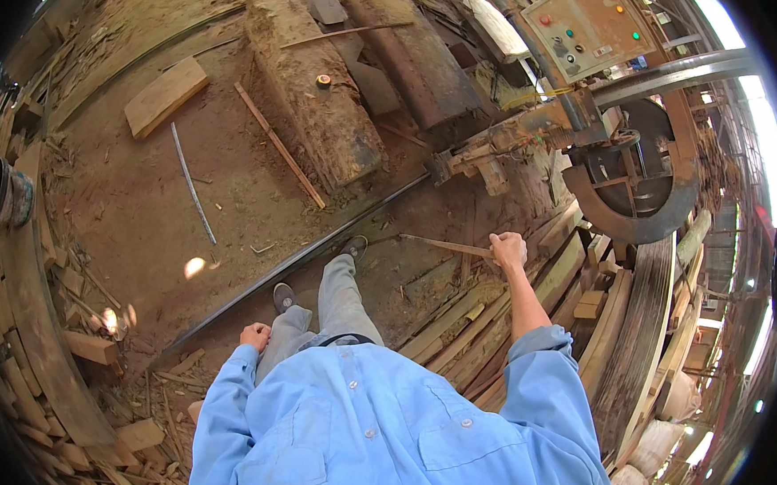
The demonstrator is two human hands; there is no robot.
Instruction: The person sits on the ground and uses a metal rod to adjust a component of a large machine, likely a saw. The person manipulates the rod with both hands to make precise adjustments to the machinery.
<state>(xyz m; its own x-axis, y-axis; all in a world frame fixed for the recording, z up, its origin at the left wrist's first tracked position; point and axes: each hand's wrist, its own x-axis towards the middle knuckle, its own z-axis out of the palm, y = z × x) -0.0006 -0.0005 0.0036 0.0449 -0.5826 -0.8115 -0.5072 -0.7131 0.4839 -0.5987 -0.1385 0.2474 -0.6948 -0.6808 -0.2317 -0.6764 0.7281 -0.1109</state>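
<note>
My right hand (508,249) is raised over the stacked planks on the right, its fingers wrapped round one end of a thin wooden strip (451,245). The strip points left from the fist and narrows toward its far end, above the dirt floor near my right shoe. My left hand (255,336) hangs low beside my left thigh. Its fingers are curled in, and nothing shows in them.
A steel rail (317,254) crosses the floor at my feet. Ahead lie two heavy timber beams (305,86), a wooden block (166,97) and a loose slat (280,147). At right stand a saw machine's wheel housing (632,224), a control box (588,32) and stacked planks (631,346). A black bucket (7,194) sits left.
</note>
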